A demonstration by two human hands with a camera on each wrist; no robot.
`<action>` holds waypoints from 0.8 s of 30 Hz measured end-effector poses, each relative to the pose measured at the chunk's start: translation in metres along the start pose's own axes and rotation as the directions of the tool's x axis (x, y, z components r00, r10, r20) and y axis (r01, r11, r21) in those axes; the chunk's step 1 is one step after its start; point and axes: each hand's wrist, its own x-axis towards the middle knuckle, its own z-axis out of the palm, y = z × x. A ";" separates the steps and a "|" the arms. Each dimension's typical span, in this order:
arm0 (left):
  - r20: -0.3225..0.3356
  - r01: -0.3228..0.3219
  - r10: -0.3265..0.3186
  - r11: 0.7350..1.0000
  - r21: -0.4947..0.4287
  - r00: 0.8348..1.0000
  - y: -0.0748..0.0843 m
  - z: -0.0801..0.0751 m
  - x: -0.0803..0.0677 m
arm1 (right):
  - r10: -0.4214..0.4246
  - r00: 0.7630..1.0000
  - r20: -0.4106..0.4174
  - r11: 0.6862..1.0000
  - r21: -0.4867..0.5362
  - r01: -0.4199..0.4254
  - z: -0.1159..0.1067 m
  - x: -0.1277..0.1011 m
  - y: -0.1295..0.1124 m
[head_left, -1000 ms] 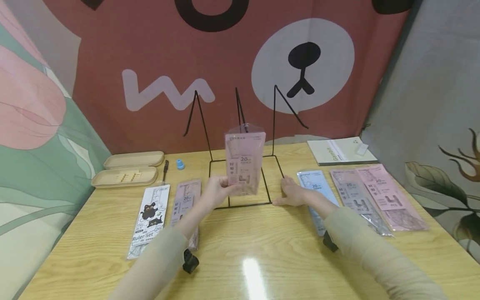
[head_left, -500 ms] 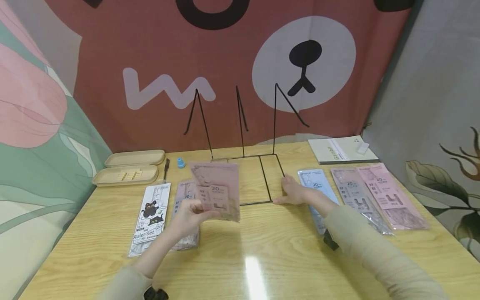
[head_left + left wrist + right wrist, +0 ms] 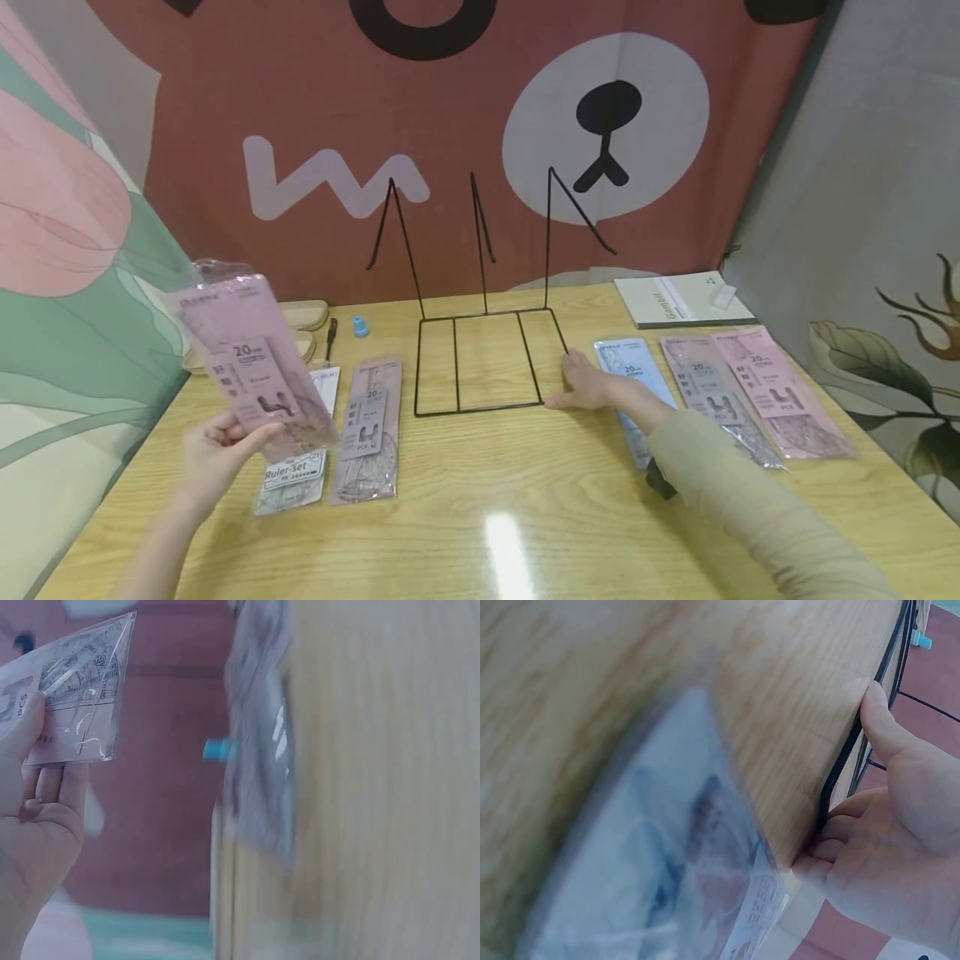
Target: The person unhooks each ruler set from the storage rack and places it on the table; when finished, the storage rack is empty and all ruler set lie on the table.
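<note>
- Two views are smeared by motion: the left wrist view shows the surface and a grey packet only as blurred bands, and the right wrist view blurs the blue ruler packet so its print cannot be read.
- Hidden: the pink ruler packet covers the upper part of the cat-print ruler set and most of the beige case behind it in the head view; the left forearm is cut off at the frame's lower edge.
- Left wrist view only: the packet's lower corner is clear film with a protractor scale inside; the thumb lies on its face, the fingers behind.
- Right wrist view only: the right hand has its thumb tip pressed on the black wire of the stand and its other fingers curled beside it at the base's edge; whether they wrap the wire cannot be told.
- Head view: the left hand pinches the pink packet by its lower end, tilted, raised above the surface's left side; the right hand rests at the wire stand's right corner.
- Packet: pale pink card, "20" printed, transparent sleeve.
</note>
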 end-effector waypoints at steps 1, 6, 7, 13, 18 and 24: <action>-0.022 0.009 -0.009 1.000 -0.017 1.000 -0.001 -0.009 0.000 | 0.001 1.000 -0.001 1.000 -0.001 -0.001 0.000 0.000 0.000; -0.048 0.139 -0.140 0.990 -0.016 0.989 -0.009 -0.056 -0.002 | -0.001 1.000 -0.005 1.000 -0.001 0.001 0.000 0.000 0.000; -0.048 0.181 -0.180 0.983 0.021 0.982 -0.011 -0.065 -0.003 | 0.002 1.000 -0.004 1.000 -0.004 -0.002 0.000 0.000 0.001; -0.005 0.375 -0.397 0.864 0.337 0.918 -0.032 -0.105 -0.002 | 0.005 1.000 -0.001 1.000 -0.009 -0.005 -0.001 -0.001 0.003; 0.057 0.435 -0.564 0.693 0.576 0.824 -0.048 -0.119 -0.001 | 0.010 1.000 -0.001 1.000 0.000 -0.010 -0.001 -0.001 0.006; 0.105 0.461 -0.633 0.657 0.597 0.767 -0.063 -0.116 -0.006 | 0.012 1.000 0.000 1.000 0.004 -0.012 -0.002 -0.001 0.007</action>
